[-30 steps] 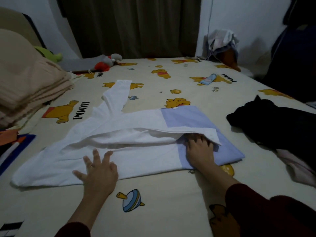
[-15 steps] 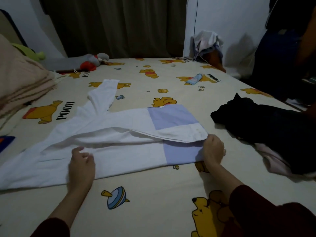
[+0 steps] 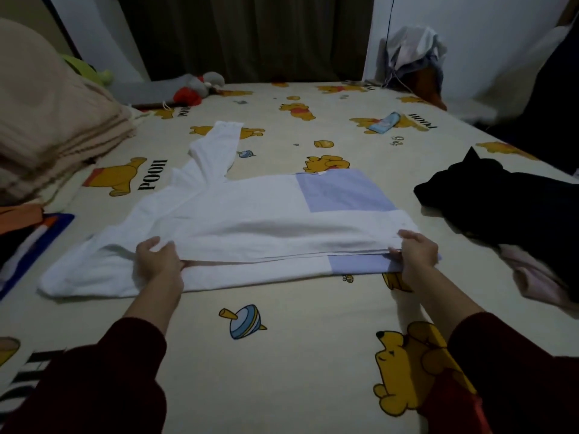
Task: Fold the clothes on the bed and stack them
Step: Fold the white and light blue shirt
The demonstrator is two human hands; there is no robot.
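The left hand (image 3: 158,261) sits at the near-left part of the white long-sleeved cotton top with pale blue panels (image 3: 250,214), fingers curled over the edge of the upper layer and pinching it where the body meets the near sleeve. That sleeve trails away to the left of this hand, flat on the cream cartoon-print bed sheet (image 3: 282,308). The garment's long axis runs left to right, straight across between the two hands, with its bulk lying just beyond both; the other sleeve points away, far-left. The right hand (image 3: 415,255) grips the opposite end at the blue hem, thumb on top of the folded layer and fingers tucked beneath. Each hand is at its own end, so neither has an advantage; the next fold probably depends on lifting this near edge evenly. Well to the right of the right hand lies a heap of black cloth (image 3: 501,208).

Half a second ago the left hand lay knuckles-down on the lower layer; now it has caught the upper edge, and the top layer is drawn nearer to the person.
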